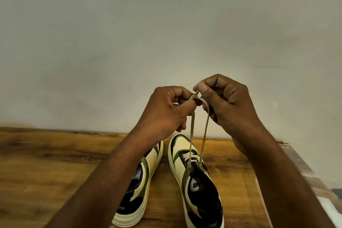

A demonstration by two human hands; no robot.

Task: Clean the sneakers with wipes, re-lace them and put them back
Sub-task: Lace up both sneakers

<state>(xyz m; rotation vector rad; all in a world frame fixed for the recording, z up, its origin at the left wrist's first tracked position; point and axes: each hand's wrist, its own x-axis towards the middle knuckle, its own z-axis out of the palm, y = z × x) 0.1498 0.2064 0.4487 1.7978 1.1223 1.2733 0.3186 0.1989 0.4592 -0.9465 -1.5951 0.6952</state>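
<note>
Presently the work stands in the re-lacing stage, judged from how things lie. The left hand [166, 114] and right hand [227, 103] are raised together, each pinching one end of the lace [205, 126] between thumb and curled fingers; the two ends meet and cross between the fingertips. Below the grip both strands run down taut to the right shoe [196, 181], entering its upper eyelets, with several crossings already threaded lower on the tongue. This shoe appears laced to or near the top; tying remains. Below and left of the grip, the left shoe [137, 187] stands just beside its mate, largely hidden under the left forearm, so its lacing cannot be told. Both shoes rest on the table [46, 163], toes towards the wall. The uppers are cream with olive and black panels and pale soles; the visible surfaces look free of obvious dirt, so wiping is probably done, though no wipes are in view. Putting the pair back is still outstanding.
</note>
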